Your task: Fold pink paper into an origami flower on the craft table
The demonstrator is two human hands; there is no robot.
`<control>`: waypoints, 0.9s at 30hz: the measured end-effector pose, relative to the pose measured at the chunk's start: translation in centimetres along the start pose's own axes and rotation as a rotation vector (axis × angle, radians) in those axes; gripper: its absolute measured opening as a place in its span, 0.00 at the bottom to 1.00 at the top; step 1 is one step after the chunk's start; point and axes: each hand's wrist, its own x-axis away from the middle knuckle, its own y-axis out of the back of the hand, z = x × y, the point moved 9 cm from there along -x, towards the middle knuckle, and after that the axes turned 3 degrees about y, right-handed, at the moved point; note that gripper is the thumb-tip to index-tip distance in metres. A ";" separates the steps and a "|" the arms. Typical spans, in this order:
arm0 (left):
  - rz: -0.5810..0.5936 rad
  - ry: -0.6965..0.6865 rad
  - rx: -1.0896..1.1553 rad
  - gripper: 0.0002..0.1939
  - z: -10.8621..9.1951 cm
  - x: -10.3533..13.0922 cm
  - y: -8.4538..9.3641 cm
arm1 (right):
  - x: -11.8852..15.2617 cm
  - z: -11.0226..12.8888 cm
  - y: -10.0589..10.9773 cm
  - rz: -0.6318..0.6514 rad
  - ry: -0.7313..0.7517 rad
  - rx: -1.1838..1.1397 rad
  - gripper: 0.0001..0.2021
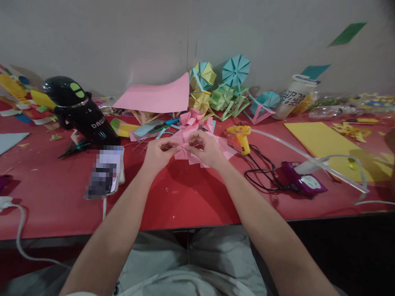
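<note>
Dim, flat, slightly hazy light, seemingly from above, leaves the wall [123, 33] a dull grey and the desk [182, 208] a deeper red between the arms [113, 235] than at its paler sides, with a soft-edged shadow just below the hands [204, 150]. Small glints sit on the glossy black tumbler [101, 123], a blocky mosaic covers much of the phone screen [120, 158], and fine paper folds look soft. Wide-angle stretching slants the green paper [348, 34], the right margin smears, and the upper right corner and lower right sink into black.
</note>
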 end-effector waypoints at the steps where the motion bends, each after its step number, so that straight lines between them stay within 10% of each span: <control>1: -0.001 0.009 0.013 0.13 0.0 0.0 0.1 | 0.0 -0.1 0.1 -0.005 0.003 0.001 0.14; 5: 0.011 0.052 0.041 0.22 0.3 -0.1 0.2 | 0.0 -0.1 0.3 -0.022 0.036 0.052 0.14; 27: -0.107 -0.135 -0.109 0.04 -1.8 0.4 1.0 | 0.2 0.8 0.4 -0.124 -0.049 0.081 0.15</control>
